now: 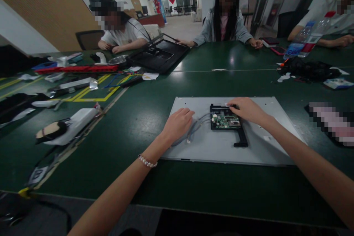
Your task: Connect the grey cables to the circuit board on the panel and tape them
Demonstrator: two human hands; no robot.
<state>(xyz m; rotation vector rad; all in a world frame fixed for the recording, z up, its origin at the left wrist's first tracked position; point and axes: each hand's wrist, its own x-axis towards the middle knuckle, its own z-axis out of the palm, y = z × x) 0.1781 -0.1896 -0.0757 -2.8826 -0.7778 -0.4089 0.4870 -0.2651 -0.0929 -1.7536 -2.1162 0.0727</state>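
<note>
A flat silver-grey panel [201, 151], like the back of a display, lies on the table in front of me. On it sits a black plastic bracket [243, 138] around a green circuit board [225, 121]. My right hand [247, 110] pinches the bracket's top right edge between thumb and fingers. Over the panel's left part is my left hand [178, 125], its fingers curled together. Grey cables [197, 123] run from the board's left side and pass beside and below that hand. What the left fingers hold, if anything, is hidden.
The green table [124, 132] bears a white device [80, 121], tools and wires on the left. A co-worker's hand touches a black frame [160, 53] across the table. Two bottles [315, 37] and a black bundle [309, 69] stand at right, beyond a blurred-out object [332, 121].
</note>
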